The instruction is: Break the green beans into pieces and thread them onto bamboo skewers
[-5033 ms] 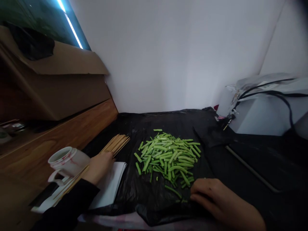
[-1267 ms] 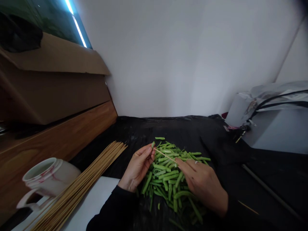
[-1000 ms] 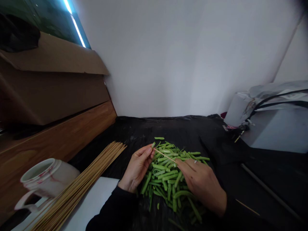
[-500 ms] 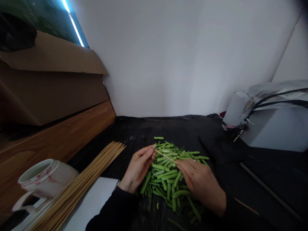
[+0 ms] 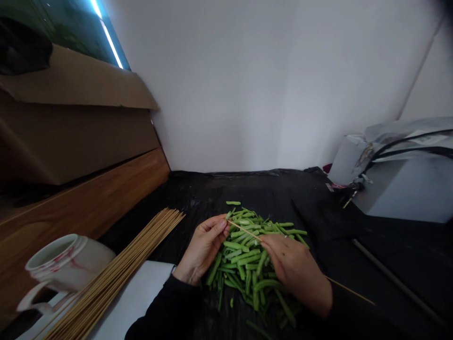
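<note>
Between thumb and fingers my left hand pinches a short piece of green bean. My right hand is closed on a thin wooden skewer, whose front end meets the bean piece at my left fingertips; how deep it goes in I cannot make out. The skewer's rear part sticks out past my right wrist. Under and between both hands lies a loose pile of cut green beans. One bean piece lies apart behind the pile.
At the left, a bundle of skewers rests against a white mug on its side, above a white sheet. A cardboard box stands behind. Black plastic covers the table. At right are a grey box and a dark rod.
The skewer's rear end has shifted a little up and leftward beside my right wrist. Both hands stay almost where they were, with the bean piece still in my left fingers.
</note>
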`<state>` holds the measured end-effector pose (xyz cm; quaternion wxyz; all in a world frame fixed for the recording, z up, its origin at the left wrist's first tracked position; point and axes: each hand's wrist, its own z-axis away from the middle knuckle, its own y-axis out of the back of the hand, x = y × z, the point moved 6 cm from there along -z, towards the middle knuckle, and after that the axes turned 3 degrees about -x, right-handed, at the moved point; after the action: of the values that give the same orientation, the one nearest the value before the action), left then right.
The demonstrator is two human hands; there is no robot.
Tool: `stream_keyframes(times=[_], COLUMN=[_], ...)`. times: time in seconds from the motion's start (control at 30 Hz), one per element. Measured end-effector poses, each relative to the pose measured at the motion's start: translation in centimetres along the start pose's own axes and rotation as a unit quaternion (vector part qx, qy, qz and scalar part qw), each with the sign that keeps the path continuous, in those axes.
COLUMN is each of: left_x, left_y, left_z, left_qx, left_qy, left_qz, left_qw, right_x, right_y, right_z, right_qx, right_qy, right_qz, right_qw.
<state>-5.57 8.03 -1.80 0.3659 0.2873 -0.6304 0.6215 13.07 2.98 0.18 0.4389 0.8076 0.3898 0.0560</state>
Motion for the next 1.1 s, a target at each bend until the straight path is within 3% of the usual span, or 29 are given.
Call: stream_keyframes(times=[0.17,0.4,0.6,0.93,1.1], left_x=[-0.05,0.16,0.03,0.16,0.02], left_y=[-0.18,-0.12,0.02,-0.09,-0.02], left_z=[0.09,0.08,0.05,0.16,0.09], left_qx=[-0.008,-0.007,-0.004,-0.016,-0.025], left_qy=[0.001,-0.001,0.003,0.002,0.001], left_qz=[-0.008,-0.014,-0.023,-0.026,-0.027], left_qw=[1.000,1.000,1.000,1.000,0.999], right_x=[-0.07,-0.07,0.06,-0.02,0.00], right_y=[0.56,-0.16,0.00,-0.17,0.05], right_z=[-0.06,-0.09,0.06,0.00,0.01], right_qx=[0.021,-0.034,-0.006,-0.047,-0.026], right_qy=[0.004,-0.021,-0.014,-0.037,-0.022], right_qz=[-0.012,-0.060,-0.055,-0.100,-0.089], right_qw=[1.000,0.997,0.998,0.993,0.995])
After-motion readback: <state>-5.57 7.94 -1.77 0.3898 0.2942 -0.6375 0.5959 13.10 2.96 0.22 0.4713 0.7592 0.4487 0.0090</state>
